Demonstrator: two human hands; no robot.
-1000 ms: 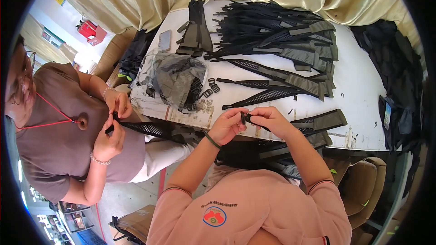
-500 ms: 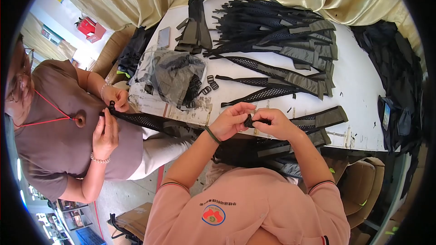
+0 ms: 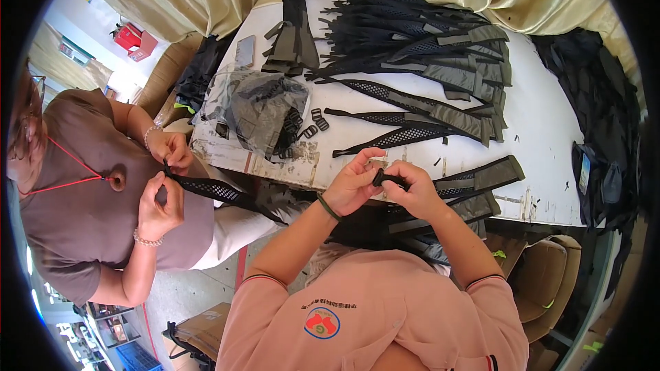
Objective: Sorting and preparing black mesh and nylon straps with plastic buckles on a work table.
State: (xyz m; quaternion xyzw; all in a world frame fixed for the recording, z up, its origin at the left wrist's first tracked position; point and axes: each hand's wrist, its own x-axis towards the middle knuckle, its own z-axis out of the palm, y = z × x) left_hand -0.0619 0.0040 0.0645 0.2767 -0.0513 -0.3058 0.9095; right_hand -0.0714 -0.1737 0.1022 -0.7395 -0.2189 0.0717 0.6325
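Note:
My left hand (image 3: 350, 184) pinches a small black buckle (image 3: 378, 177) with thumb and fingers, in front of my chest at the table's near edge. From the other side my right hand (image 3: 417, 192) grips the end of a black strap (image 3: 396, 181) that meets the buckle. How the strap is threaded there is too small to tell. Beyond my right wrist, black mesh straps with grey end panels (image 3: 491, 175) lie over the table edge. Other dark straps (image 3: 412, 223) hang below my hands, partly hidden by my arms.
Many mesh straps (image 3: 426, 48) cover the white table (image 3: 543, 124). A clear bag of black buckles (image 3: 265, 113), loose buckles (image 3: 320, 120) and a phone (image 3: 245, 50) lie at left. A co-worker (image 3: 117, 185) on the left handles another strap (image 3: 213, 189). Cardboard boxes (image 3: 550, 275) stand at right.
My hands stay together at nearly the same place, the left fingers a little more raised and spread. The co-worker's hands have shifted slightly on their strap.

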